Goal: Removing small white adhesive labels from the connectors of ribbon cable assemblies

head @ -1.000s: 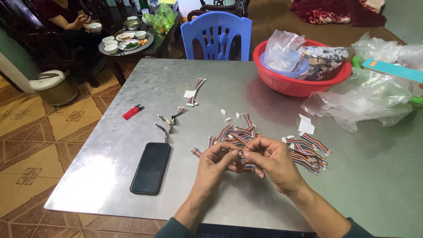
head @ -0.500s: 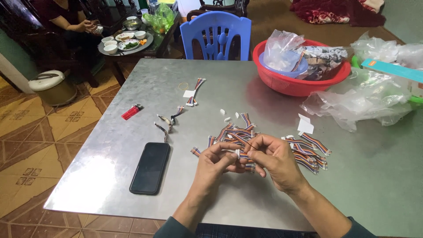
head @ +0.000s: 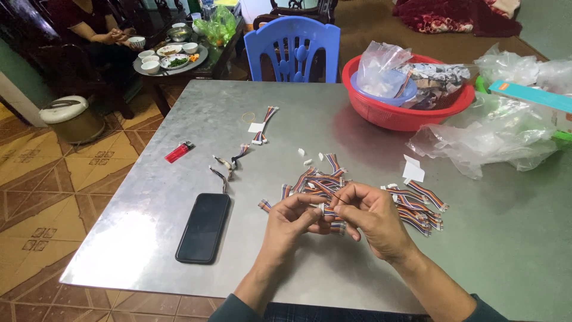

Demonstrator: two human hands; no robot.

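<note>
While a heap of rainbow ribbon cables (head: 319, 182) lies near the middle of the steel bench (head: 179, 244), a person works one small cable piece (head: 326, 210) between both hands just toward the near edge from it. Judging from the head view, the sorting looks partly done: a second bundle (head: 420, 206) sits to the right of the hands, and a few separated pieces (head: 229, 167) lie apart toward the left edge, but most of the heap seems untouched. The left hand (head: 289, 223) pinches the piece's white connector end between thumb and fingertips, a narrow, closed grip. The right hand (head: 372, 217) closes on the same piece from the other side, fingers curled tight. A black phone (head: 203, 227) rests near the left front corner, a red lighter (head: 178, 152) farther along the left edge.
</note>
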